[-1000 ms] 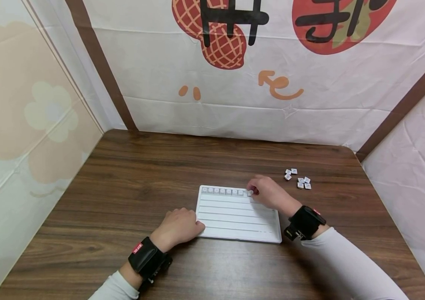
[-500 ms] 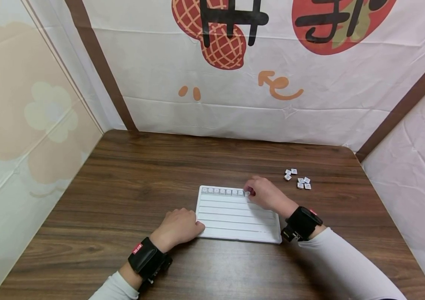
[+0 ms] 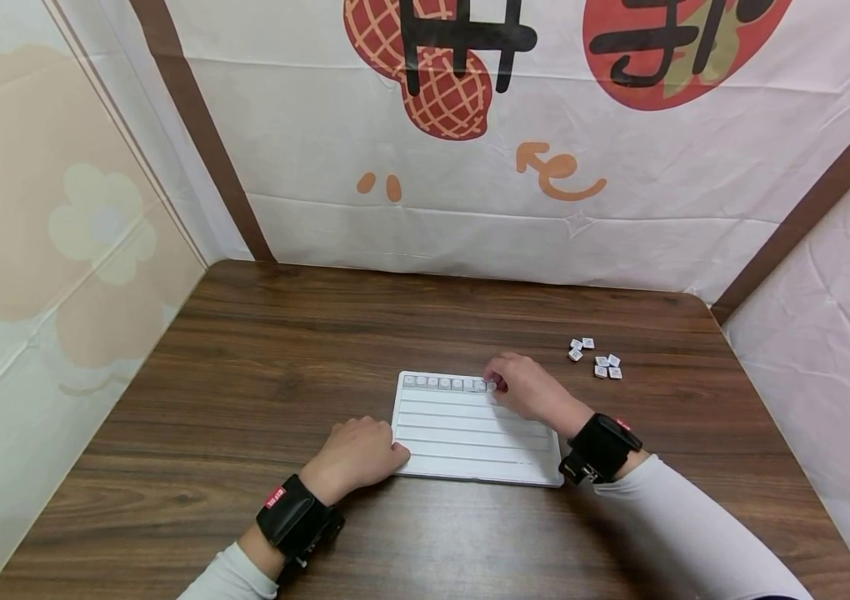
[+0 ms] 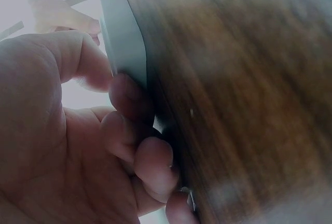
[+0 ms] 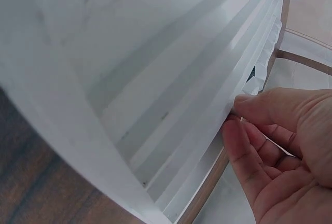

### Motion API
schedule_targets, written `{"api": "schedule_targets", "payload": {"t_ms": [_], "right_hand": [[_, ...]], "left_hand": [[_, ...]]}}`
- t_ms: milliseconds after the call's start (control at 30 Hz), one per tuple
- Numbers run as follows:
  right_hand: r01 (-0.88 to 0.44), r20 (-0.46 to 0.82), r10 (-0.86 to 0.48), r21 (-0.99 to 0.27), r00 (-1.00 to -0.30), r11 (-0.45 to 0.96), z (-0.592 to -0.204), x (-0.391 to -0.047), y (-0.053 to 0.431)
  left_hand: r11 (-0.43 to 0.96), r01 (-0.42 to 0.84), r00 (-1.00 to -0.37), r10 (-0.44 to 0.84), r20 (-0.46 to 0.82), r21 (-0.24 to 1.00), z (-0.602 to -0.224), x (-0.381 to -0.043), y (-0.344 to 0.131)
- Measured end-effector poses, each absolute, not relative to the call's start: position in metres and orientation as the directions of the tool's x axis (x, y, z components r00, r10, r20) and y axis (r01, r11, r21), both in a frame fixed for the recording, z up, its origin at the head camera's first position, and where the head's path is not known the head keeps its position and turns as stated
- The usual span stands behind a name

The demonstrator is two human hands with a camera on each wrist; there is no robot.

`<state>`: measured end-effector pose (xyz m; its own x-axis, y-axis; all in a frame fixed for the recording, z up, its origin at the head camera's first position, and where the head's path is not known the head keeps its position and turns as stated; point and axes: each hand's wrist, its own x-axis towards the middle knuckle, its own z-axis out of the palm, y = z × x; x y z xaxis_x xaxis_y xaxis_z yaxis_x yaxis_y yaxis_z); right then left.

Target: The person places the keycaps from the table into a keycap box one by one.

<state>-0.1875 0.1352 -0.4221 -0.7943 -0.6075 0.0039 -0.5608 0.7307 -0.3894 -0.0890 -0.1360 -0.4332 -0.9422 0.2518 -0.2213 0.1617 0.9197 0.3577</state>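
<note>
A white ridged board (image 3: 470,437) lies on the wooden table, with a row of small white tiles (image 3: 445,383) along its far ridge. At that row's right end, my right hand (image 3: 526,387) pinches a small white tile (image 3: 492,387) between thumb and index finger. The right wrist view shows those fingertips at the far ridge, mostly covering the tile. My left hand (image 3: 356,452) holds the board's near left corner, thumb over the rim. In the left wrist view, its curled fingers (image 4: 154,163) sit against the board's side (image 4: 127,37).
Several loose white tiles (image 3: 608,367) lie on the table beyond the right hand, with a few more (image 3: 577,353) just left of them. A printed white cloth (image 3: 395,233) hangs behind the table (image 3: 305,333), and more cloth flanks both sides.
My right hand has slid slightly left along the far ridge, bringing the pinched tile up to the end of the row. The left hand and board have stayed put.
</note>
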Motion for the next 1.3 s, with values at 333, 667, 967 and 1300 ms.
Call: {"api": "schedule_targets", "payload": {"t_ms": [333,667,967,1300], "right_hand": [[-0.531,0.050,-0.564,-0.413,-0.824,0.740,-0.408,-0.192,0.148],[-0.373,-0.012,-0.400,-0.332,-0.917,0.866,-0.403,-0.216,0.192],[-0.292,-0.084,-0.325,-0.273,-0.942,0.917,-0.411,-0.240,0.244],[-0.207,-0.186,-0.266,-0.288,-0.946,0.935,-0.418,-0.253,0.262]], "left_hand": [[0.923,0.144,-0.943,0.237,-0.232,0.356,-0.435,-0.092,-0.137],[0.924,0.143,-0.942,0.237,-0.238,0.354,-0.435,-0.092,-0.138],[0.923,0.133,-0.937,0.235,-0.258,0.360,-0.435,-0.090,-0.138],[0.919,0.140,-0.935,0.245,-0.256,0.368,-0.435,-0.089,-0.137]]}}
